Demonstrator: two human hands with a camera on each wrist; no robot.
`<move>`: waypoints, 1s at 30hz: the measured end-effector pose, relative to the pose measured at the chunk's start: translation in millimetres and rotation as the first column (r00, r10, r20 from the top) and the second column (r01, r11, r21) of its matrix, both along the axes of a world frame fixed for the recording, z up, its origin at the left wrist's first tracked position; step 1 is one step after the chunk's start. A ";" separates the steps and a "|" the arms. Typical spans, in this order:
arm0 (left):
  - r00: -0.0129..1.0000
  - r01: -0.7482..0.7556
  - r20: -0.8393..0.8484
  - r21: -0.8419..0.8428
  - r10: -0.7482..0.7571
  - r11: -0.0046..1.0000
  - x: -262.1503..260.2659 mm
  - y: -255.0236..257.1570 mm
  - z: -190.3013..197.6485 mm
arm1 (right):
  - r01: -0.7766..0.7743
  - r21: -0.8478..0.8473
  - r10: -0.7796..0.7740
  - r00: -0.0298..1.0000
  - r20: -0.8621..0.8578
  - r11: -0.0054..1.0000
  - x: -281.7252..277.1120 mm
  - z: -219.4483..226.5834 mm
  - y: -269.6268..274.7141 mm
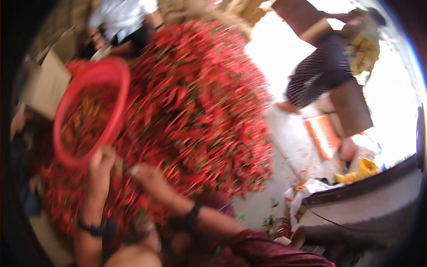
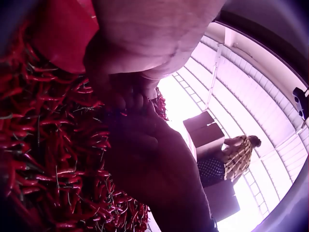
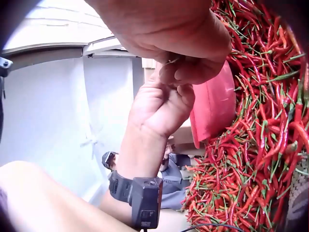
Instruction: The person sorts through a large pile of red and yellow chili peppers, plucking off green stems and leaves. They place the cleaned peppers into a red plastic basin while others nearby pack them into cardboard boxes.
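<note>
Red chili peppers with green stems form a large pile [image 1: 195,102]. Above its near-left part, the left hand [image 1: 102,167] and right hand [image 1: 153,182] are close together, blurred in the head view. In the right wrist view, the right hand [image 3: 169,34] has curled fingers pinching a thin stem-like piece [image 3: 174,61], and its fingertips meet those of the left hand [image 3: 161,108]. The left hand [image 2: 145,43] also has bent fingers; a tiny red bit [image 2: 123,114] shows where the hands meet. Whether the left fingers grip it is hidden.
A red basin [image 1: 123,95] holding peppers leans on the pile's left side. One person in a white shirt [image 1: 122,20] sits behind it; another person [image 1: 320,66] bends among cardboard boxes [image 1: 351,107] at right. A dark-edged ledge [image 1: 364,196] stands at lower right.
</note>
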State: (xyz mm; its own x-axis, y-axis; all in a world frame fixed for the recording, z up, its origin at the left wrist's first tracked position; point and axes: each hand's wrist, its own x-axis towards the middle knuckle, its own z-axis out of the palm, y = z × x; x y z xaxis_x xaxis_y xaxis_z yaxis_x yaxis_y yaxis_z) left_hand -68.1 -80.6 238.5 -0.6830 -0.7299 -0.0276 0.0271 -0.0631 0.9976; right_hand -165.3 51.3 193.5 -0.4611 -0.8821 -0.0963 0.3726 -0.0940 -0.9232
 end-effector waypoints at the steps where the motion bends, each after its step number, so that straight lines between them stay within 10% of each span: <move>1: 0.994 -0.113 -0.005 -0.079 0.113 0.991 0.9 -7.7 22.1 | -0.004 -0.038 -0.010 0.927 -0.376 0.999 -14.7 -9.1 0.4; 8: 0.987 -0.103 0.121 -0.025 0.105 0.994 30.3 -92.3 25.6 | 0.063 0.286 -0.051 0.997 -0.049 0.956 -19.8 -68.0 36.4; 14: 0.982 -0.160 0.106 0.003 0.159 0.987 47.3 -108.7 24.6 | -0.041 0.245 0.001 0.987 0.161 0.969 0.3 -90.7 36.4; 30: 0.976 -0.161 0.135 -0.088 0.172 0.983 43.1 -104.6 20.4 | -0.061 0.285 0.025 0.991 0.128 0.956 9.2 -98.7 42.5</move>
State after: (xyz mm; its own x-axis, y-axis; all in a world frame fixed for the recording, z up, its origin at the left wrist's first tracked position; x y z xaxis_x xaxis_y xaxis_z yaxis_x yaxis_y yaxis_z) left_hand -25.0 -185.2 258.8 -0.5446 -0.8369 -0.0547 -0.1106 0.0070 0.9938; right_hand -156.1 93.8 94.8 -0.3923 -0.8273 -0.4022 0.4815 0.1879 -0.8561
